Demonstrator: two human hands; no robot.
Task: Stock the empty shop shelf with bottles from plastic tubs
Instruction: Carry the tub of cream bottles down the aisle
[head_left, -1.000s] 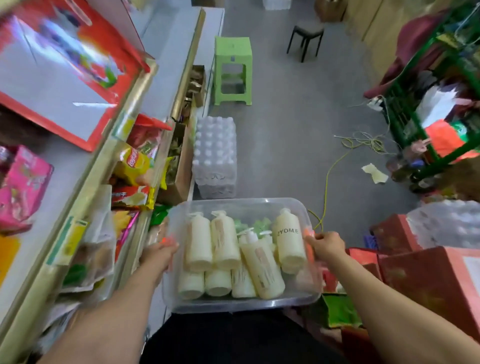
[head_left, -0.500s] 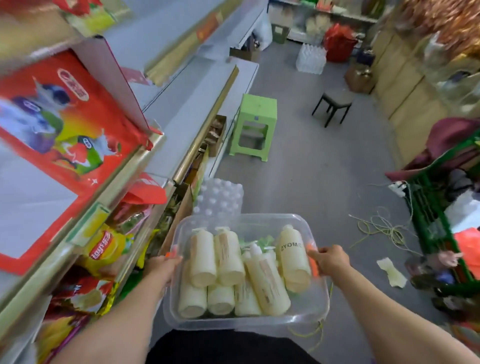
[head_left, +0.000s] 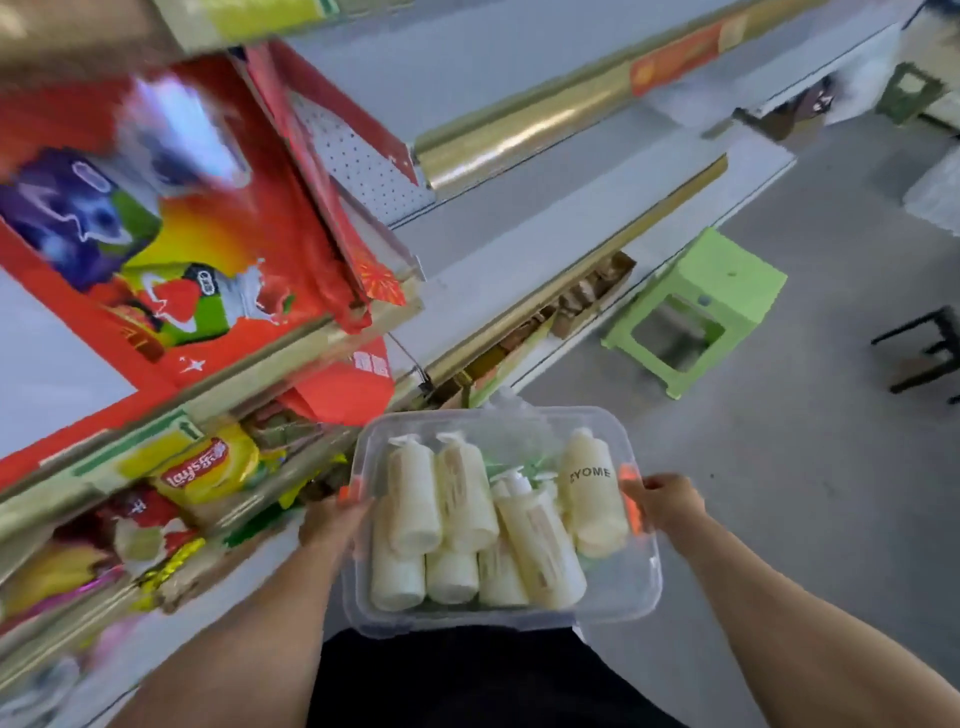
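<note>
While the left hand (head_left: 332, 519) and right hand (head_left: 665, 501) each curl round a short end of the clear plastic tub (head_left: 631, 587), it is held level before the person's waist. Its cream bottles (head_left: 540, 545) lie on their sides, long axes running away from the person, pump tops towards the far wall. The bare grey shelf (head_left: 519, 260) lies ahead and to the left, seemingly above the tub, so the left hand is nearer it.

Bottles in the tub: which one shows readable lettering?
The rightmost bottle, at the tub wall beside the right hand, bears dark lettering; the others show no readable print.
</note>
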